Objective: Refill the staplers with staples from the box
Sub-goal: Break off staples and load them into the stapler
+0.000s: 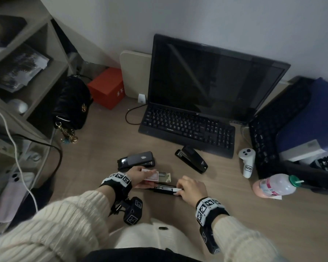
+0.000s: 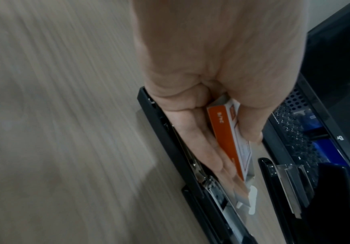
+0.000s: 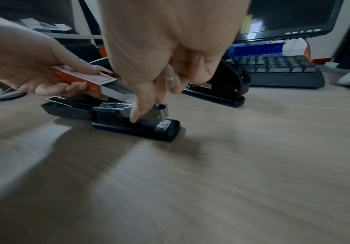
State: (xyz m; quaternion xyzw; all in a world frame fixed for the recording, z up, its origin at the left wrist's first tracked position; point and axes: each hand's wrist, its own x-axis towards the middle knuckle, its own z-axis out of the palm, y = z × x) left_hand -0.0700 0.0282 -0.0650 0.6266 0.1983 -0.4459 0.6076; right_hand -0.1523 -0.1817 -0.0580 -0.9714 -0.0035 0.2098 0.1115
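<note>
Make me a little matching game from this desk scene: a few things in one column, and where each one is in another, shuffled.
Things:
1. staple box
2. open stapler
3. closed stapler
4. bottle

Places or states:
A. lying on its side at the desk's right
B. held in the left hand
C. standing alone in front of the keyboard
D. flat on the desk, under the right hand

Pairs: 1-B, 2-D, 3-C, 4-A
</note>
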